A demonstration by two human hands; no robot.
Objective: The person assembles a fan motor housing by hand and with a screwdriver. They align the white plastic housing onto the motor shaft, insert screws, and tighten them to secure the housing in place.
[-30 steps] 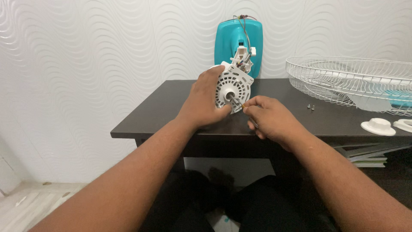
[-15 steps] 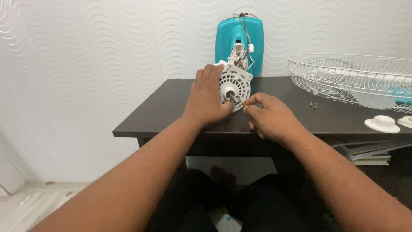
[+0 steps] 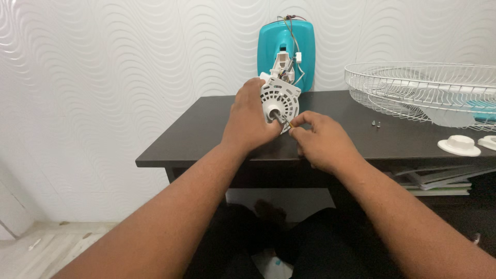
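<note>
Fingers [image 3: 298,124] of the right hand [image 3: 323,142] pinch a thin screwdriver [image 3: 285,122], closed tight on its shaft, and its tip sits against the white round motor housing [image 3: 281,101] just beside the metal shaft at the centre. The left hand [image 3: 250,121] wraps the left side of that housing, fingers closed over its edge, and holds it upright above the near part of the dark surface [image 3: 206,134]. Behind the housing a teal fan body [image 3: 287,51] with loose wires stands against the wavy white wall. To the right, well apart, a white wire guard [image 3: 418,90] lies on the surface, with two small screws [image 3: 375,123] near it and a white round cap [image 3: 459,145] at the front edge.
</note>
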